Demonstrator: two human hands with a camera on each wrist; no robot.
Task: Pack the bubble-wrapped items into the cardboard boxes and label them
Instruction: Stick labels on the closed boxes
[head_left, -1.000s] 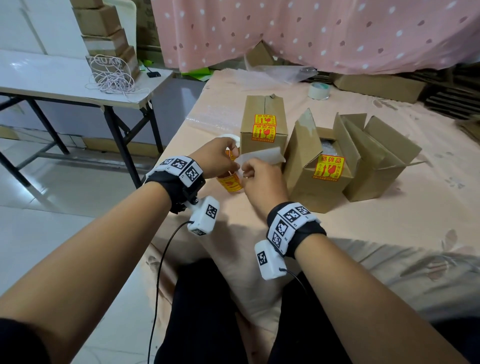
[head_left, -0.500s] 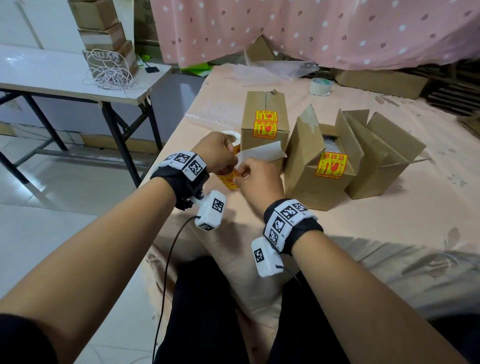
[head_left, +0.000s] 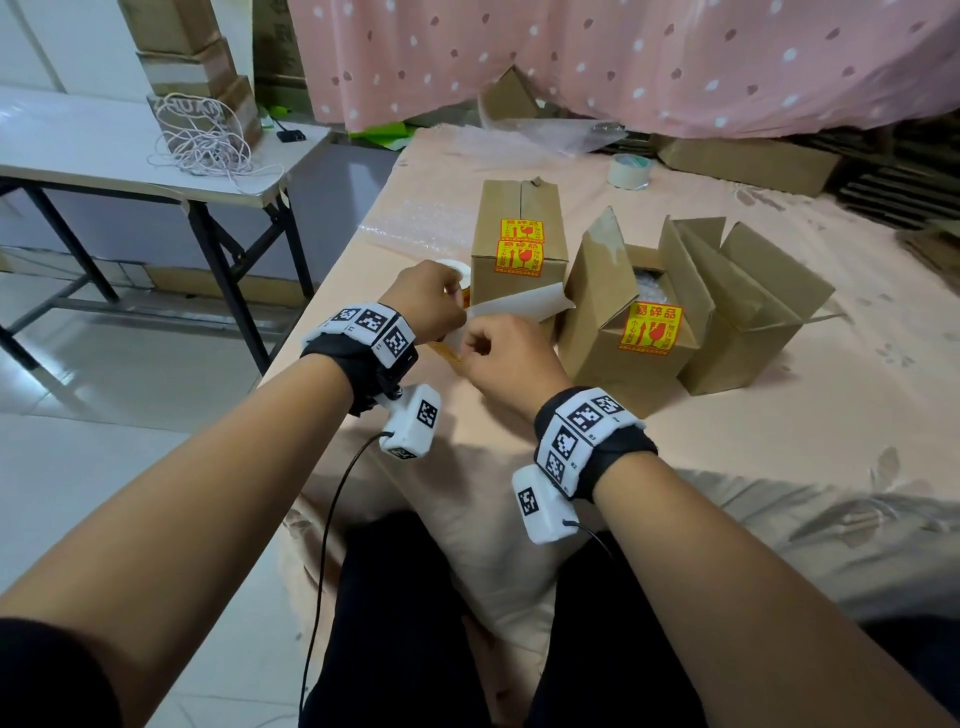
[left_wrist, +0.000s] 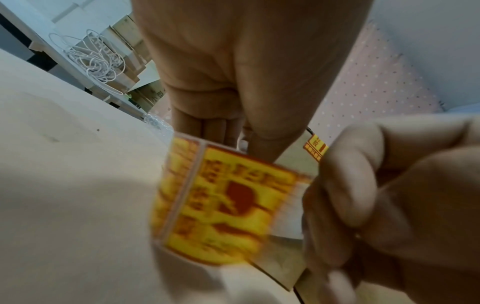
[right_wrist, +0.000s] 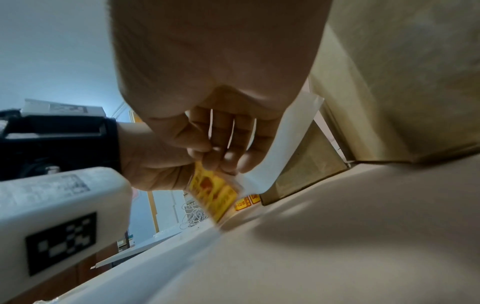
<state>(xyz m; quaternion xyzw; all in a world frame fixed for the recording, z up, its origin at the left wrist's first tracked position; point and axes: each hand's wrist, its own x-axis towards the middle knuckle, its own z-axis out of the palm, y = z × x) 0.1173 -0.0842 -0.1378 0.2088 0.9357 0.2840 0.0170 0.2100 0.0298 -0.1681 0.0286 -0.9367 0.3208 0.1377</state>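
Head view showed the two hands meeting just left of centre over the near edge of the table (head_left: 779, 467), higher in the frame than a second before, with the white backing strip (head_left: 524, 306) now longer and trailing up and right toward the boxes. That pointed to a fresh sticker being peeled, probably for the unlabelled box. The left hand (head_left: 431, 301) had its fingers curled round the label roll (head_left: 460, 270), of which only a pale rim and an orange edge showed. The right hand (head_left: 506, 358) was closed in a pinch on the strip; from the left wrist view its fingers (left_wrist: 345, 185) gripped the edge of a yellow and red fragile label (left_wrist: 223, 205), glossy, rectangular and blurred by motion.

Three brown corrugated boxes stood right of centre. The tall closed box (head_left: 514, 244) already carried two yellow stickers on its front. The middle box (head_left: 623, 338) bore one sticker, its flaps up and crinkled clear bubble wrap (head_left: 647, 283) visible inside. The right-hand open box (head_left: 748, 332) showed no label on the faces in view, and its contents were hidden. A roll of pale packing tape (head_left: 629, 170) lay flat toward the upper middle, well apart from the hands. The table wore a soft, pale pink cloth with a faint floral print.
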